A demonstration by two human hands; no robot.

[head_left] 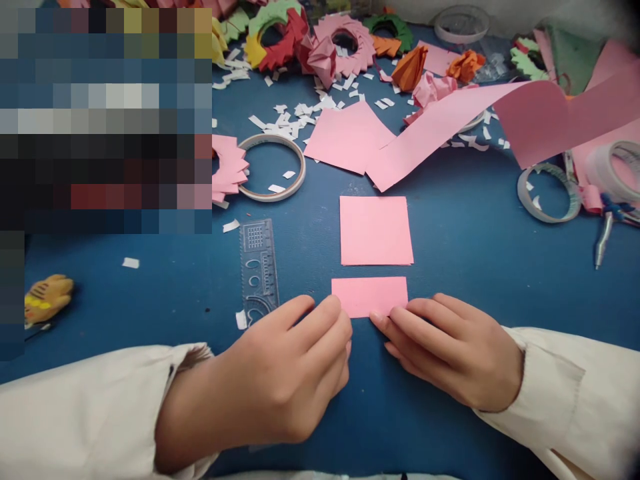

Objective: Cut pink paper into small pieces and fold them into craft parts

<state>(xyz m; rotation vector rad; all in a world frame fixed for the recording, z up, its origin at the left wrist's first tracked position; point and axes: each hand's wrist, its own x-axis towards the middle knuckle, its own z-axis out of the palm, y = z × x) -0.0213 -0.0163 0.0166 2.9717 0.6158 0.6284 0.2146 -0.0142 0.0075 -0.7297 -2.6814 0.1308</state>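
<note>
A small pink paper rectangle (pixel 369 295) lies on the blue table (pixel 475 267), folded flat. My left hand (pixel 280 373) curls beside its lower left corner, fingertips pressing the near edge. My right hand (pixel 450 353) lies at its lower right, fingers close together and pressing down on the same edge. Just beyond lies a pink paper square (pixel 376 230), untouched.
A clear plastic ruler (pixel 259 270) lies left of the papers. Tape rings (pixel 273 167) (pixel 547 193), a pen (pixel 603 237), larger pink sheets (pixel 350 137), white scraps and folded paper wreaths (pixel 345 43) crowd the far side. A yellow toy (pixel 47 300) sits at left.
</note>
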